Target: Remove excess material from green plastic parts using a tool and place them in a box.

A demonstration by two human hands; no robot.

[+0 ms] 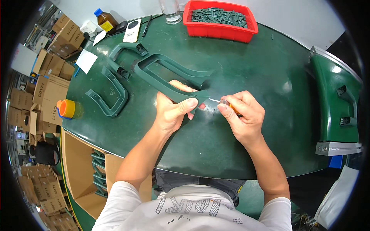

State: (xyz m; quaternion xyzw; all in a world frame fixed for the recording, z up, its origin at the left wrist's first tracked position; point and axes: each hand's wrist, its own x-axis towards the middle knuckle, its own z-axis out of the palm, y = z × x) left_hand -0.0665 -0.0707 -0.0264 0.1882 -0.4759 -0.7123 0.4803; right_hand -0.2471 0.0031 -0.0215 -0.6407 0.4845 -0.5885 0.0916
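My left hand (173, 109) is closed round one end of a green U-shaped plastic handle (152, 79), thumb on top. The handle's bend points to the far left and its other end lies farther from me. In my right hand (244, 117) is a small orange-handled deburring tool (223, 102), pinched near its metal collar. Its thin, slightly curved tip reaches to the edge of the held end; I cannot tell whether it touches. Two similar pieces lie on the table: a green handle (122, 92) at the left and another handle (114, 54) behind it.
A red bin (221, 35) of small green strips stands at the back, beside a clear glass (169, 13). Brown bottle (106, 21), papers and a pen sit back left. An orange tape roll (67, 109) is by the left edge, a green panel (335, 100) at right. Below left, an open carton (79, 165) holds green parts.
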